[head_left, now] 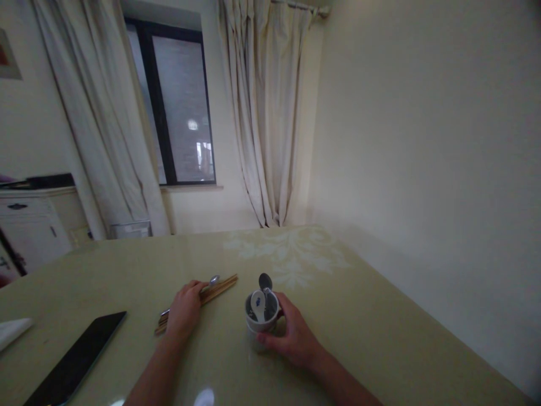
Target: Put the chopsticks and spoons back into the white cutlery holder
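My right hand (291,334) is wrapped around the side of a small light-coloured cup (251,323) with a grey inside. A white ceramic spoon (258,304) with a blue mark leans in the cup, and a metal spoon (265,281) sticks up behind it. To the left, my left hand (186,307) is closed over a bundle of wooden chopsticks (222,287) lying slanted on the table. A metal spoon (214,279) lies along the bundle, its bowl past my fingers. My palm hides the middle of the bundle.
A dark flat tablet (78,358) lies at the left of the pale green table (346,338), beside a white object (14,331) at the frame's edge. A wall (443,197) borders the table on the right. Beyond the far edge hang curtains (270,113) beside a window (183,107).
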A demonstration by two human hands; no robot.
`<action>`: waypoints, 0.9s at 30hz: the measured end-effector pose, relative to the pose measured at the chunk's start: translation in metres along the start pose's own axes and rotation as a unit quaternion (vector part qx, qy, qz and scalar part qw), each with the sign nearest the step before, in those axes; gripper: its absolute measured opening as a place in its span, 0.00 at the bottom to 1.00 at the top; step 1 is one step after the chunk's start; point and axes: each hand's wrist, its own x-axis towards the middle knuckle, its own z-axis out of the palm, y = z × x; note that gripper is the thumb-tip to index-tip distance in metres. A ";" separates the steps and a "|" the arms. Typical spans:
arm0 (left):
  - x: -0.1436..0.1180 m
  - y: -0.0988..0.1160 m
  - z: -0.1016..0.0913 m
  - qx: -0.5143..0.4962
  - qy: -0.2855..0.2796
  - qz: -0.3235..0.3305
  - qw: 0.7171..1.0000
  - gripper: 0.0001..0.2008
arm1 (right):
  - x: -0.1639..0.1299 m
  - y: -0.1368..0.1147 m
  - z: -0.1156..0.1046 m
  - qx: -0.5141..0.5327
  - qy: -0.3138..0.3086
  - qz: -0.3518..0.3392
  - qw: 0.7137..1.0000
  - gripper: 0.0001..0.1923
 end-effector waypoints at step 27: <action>-0.021 0.025 -0.009 0.058 -0.001 -0.019 0.998 0.16 | -0.002 -0.004 -0.011 -0.103 0.016 -0.121 0.987 0.48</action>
